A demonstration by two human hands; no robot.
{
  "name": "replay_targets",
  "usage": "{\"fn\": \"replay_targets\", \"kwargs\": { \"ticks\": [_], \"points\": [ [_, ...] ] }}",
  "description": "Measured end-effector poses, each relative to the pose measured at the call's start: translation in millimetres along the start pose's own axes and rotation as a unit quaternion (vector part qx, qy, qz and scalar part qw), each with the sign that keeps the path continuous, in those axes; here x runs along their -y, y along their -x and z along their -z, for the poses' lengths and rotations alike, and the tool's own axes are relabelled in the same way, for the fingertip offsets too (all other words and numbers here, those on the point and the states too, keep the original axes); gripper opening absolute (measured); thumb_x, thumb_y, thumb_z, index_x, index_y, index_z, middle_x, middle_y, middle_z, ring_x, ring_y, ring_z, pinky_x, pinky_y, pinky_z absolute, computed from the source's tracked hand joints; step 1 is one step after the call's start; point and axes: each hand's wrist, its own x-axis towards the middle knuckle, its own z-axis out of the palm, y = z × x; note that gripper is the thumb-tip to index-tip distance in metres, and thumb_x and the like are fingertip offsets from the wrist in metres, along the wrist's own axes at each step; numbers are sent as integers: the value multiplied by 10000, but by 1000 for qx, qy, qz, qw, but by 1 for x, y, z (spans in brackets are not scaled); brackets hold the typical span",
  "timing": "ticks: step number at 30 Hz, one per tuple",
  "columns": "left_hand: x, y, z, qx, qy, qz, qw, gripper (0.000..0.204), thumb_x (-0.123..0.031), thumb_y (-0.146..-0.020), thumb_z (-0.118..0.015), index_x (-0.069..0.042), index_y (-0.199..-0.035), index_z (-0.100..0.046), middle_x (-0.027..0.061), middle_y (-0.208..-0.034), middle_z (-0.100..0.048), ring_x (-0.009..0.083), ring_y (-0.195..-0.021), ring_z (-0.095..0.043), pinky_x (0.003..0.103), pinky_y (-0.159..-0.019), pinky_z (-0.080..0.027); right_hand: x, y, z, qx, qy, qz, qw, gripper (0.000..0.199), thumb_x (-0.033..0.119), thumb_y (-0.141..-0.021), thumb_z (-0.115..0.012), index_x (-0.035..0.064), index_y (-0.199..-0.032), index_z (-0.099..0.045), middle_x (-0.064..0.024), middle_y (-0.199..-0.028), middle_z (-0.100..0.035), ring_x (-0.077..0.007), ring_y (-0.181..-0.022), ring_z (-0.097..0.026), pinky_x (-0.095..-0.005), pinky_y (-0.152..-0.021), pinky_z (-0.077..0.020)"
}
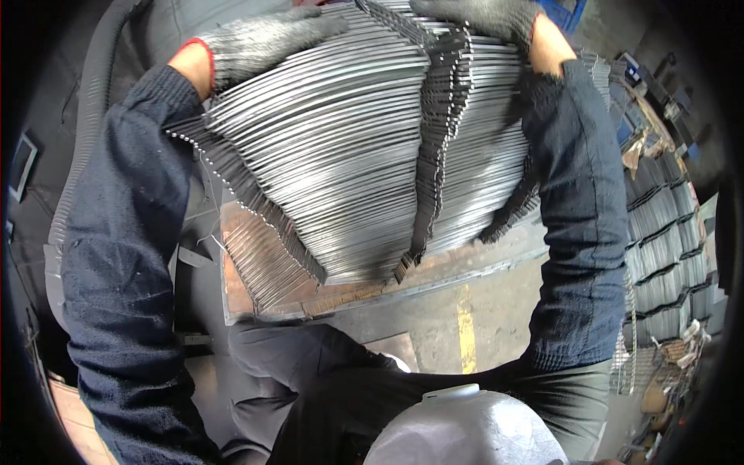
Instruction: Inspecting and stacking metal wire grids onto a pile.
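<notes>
Tall side-by-side stacks of thin bent metal sheets [341, 178] fill the middle of the view, their shiny edges layered closely. My left hand [267, 43], in a grey knit glove with a red cuff edge, lies along the top left side of the stack, fingers stretched out. At the far right side rests my right hand [484, 15], gloved the same way and partly cut off by the upper edge; its visible fingers lie extended over the sheets. Beneath the stack is a brownish worktop [364, 291] with a metal rim.
More stacked metal sheets [659, 240] stand to the right. A ribbed hose [85, 147] runs down the left. Thin rods or sheet edges [267, 263] show under the stack's left side. A yellow line [465, 329] marks the floor. A rounded pale object [465, 430] fills the lower edge.
</notes>
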Motion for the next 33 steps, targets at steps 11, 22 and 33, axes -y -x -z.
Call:
{"fn": "replay_targets", "kwargs": {
  "ticks": [11, 22, 33],
  "points": [
    [5, -4, -17, 16, -210, 129, 969, 463, -297, -1147, -412, -251, -1593, -527, 122, -1656, -492, 346, -1494, -509, 450, -1250, -416, -20, -42, -21, -23, 92, -221, 971, 944, 849, -1009, -387, 180, -1673, -432, -206, -1622, -535, -371, -1465, -557, -514, -1240, -437],
    [19, -11, -15, 49, -150, 187, 970, 501, -287, -1151, -407, -340, -1648, -445, 170, -1697, -432, 403, -1481, -512, 462, -1244, -424, -24, -53, -26, -29, 74, -200, 977, 847, 777, -1042, -422, 182, -1640, -492, -154, -1570, -614, -329, -1427, -598, -446, -1209, -440],
    [27, -14, -15, 68, -84, 214, 971, 484, -303, -1157, -399, -343, -1634, -465, 154, -1726, -397, 400, -1512, -483, 465, -1260, -401, -15, -47, -24, 33, 315, -5, 948, 552, 152, -1134, -428, 303, -1665, -435, -114, -1665, -497, -345, -1472, -551, -462, -1237, -458]
  ]
}}
